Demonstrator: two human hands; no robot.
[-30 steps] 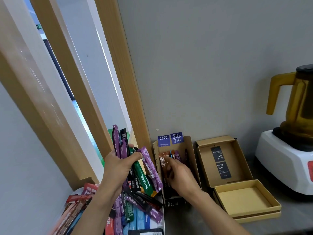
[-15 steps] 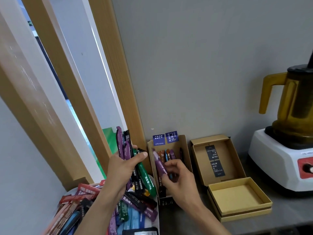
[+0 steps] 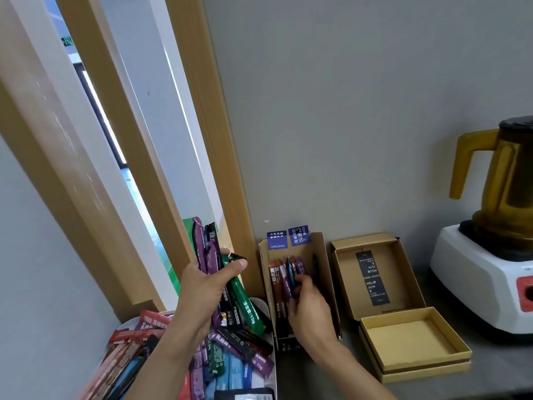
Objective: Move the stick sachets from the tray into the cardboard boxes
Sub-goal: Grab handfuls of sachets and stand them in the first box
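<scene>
Many sticks (image 3: 230, 353) lie in the tray (image 3: 271, 327). The left hand (image 3: 202, 287) grips a bunch (image 3: 206, 252) up high, so they are close to grab. The right hand (image 3: 310, 307) is down in the thin box (image 3: 326, 269); its fingers (image 3: 303, 280) curl at sticks standing there, but I cannot tell if it pinches one.

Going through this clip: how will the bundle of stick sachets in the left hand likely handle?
Probably light: the left hand grips several stick sachets at once. Fairly stiff, it seems: their purple ends stand above the fist without drooping. Possibly slippery: the glossy green sachet angles down, splayed from the rest.
</scene>
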